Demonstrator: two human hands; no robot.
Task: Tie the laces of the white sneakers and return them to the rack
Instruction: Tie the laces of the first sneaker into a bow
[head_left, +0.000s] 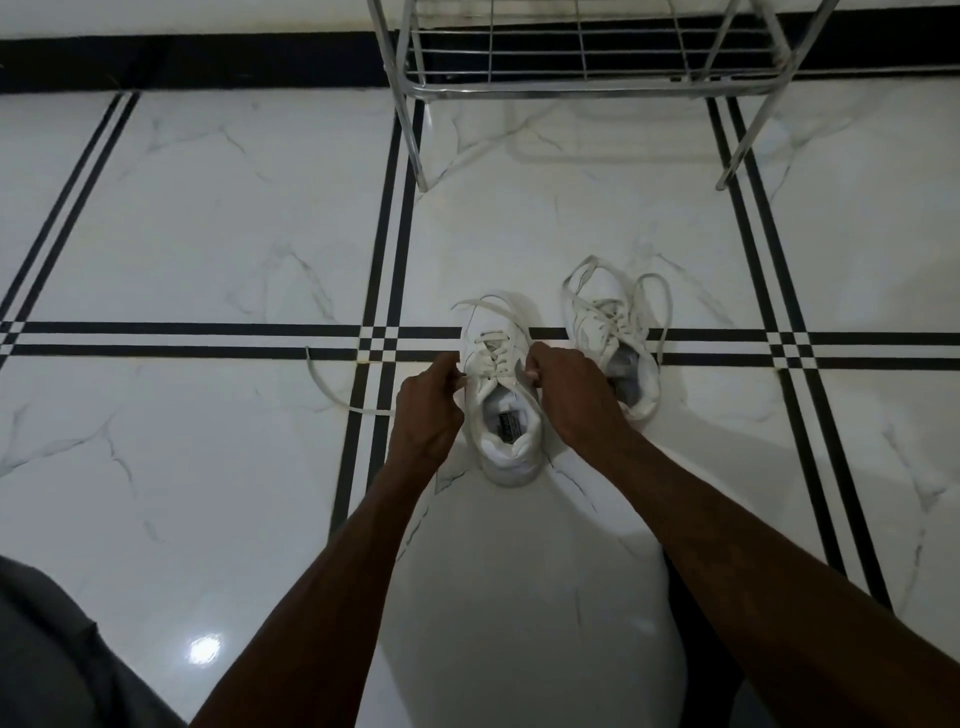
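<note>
Two white sneakers stand on the tiled floor. The nearer sneaker (503, 415) points away from me, its heel toward me. My left hand (427, 404) pinches its left lace (332, 387), which trails out over the floor to the left. My right hand (569, 397) pinches the lace on the shoe's right side, at the top eyelets. The second sneaker (615, 338) stands just right of my right hand, its laces loose and looped around its toe. The metal shoe rack (582, 91) stands beyond both shoes; its lowest shelf holds nothing.
The floor (208, 234) is white marble tile with black double stripes. A black skirting (182, 60) runs along the wall behind the rack. Grey cloth (47, 649) fills the bottom left corner.
</note>
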